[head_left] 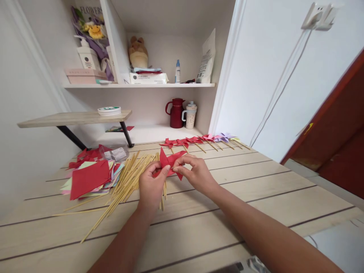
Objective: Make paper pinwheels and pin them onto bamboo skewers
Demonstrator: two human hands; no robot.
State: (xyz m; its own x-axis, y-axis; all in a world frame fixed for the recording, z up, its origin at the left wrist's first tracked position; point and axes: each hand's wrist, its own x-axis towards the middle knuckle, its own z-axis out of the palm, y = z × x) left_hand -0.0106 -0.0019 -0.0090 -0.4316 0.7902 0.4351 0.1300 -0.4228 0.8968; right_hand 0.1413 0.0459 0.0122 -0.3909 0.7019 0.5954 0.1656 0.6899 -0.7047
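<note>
A red paper pinwheel (169, 159) is held up over the table between both hands, its pointed blades spread out. My left hand (152, 184) is closed on its left side, with the thumb across the paper. At its middle, my right hand (196, 172) pinches with thumb and forefinger; any small piece between those fingertips is too hidden to name. Behind and left of my left hand lie many thin wooden sticks (125, 185) in a loose heap. Beyond the hands, a row of finished pinwheels on sticks (196, 141) runs along the table's back, in red, pink, purple and yellow.
To the left sits a stack of coloured paper squares (89, 180), beside a clear plastic bag (116, 153). A small raised wooden shelf (76, 118) stands at the back left. A red jug (177, 113) and a speckled cup (190, 115) are in the lower cubby.
</note>
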